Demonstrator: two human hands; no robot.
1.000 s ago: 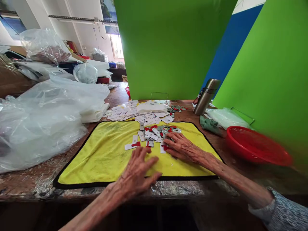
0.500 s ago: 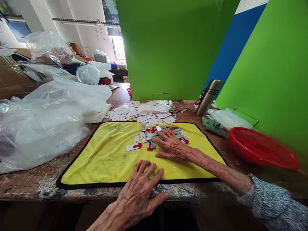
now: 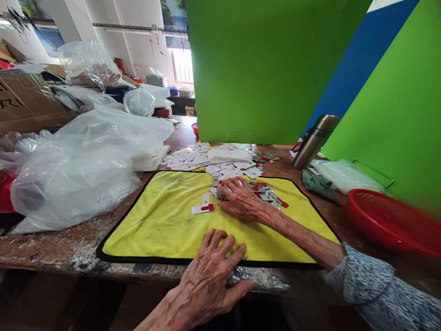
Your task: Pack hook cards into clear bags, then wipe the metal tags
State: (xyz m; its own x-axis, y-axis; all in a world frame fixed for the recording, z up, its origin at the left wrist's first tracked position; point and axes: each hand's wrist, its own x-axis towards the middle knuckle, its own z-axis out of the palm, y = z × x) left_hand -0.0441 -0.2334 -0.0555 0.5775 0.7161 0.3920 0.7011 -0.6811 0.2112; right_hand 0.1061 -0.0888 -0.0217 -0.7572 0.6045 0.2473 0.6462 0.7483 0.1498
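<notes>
My right hand (image 3: 244, 201) is over the left part of a pile of small flat grey, white and red pieces (image 3: 267, 189). Its fingers curl down around some of them, and grey edges show between fingertips and thumb. My left hand (image 3: 213, 273) rests at the front edge of the yellow cloth (image 3: 155, 220), fingers spread, holding nothing. Left of the pile, apart from it, a white piece with a red end (image 3: 202, 209) lies against another pale piece (image 3: 206, 199). A grey piece (image 3: 215, 181) lies at the pile's upper left.
Behind the cloth are scattered white printed cards (image 3: 188, 159) and more grey and red pieces (image 3: 267, 157). A steel flask (image 3: 315, 141), green cloth (image 3: 320, 185) and red basket (image 3: 389, 225) stand right. Plastic bags (image 3: 82, 161) fill the left. A green panel (image 3: 262, 69) rises behind.
My right hand has shifted to the pile's left part and its fingers have curled in around some pieces. The view has turned slightly left. My left hand keeps its place on the cloth's front edge.
</notes>
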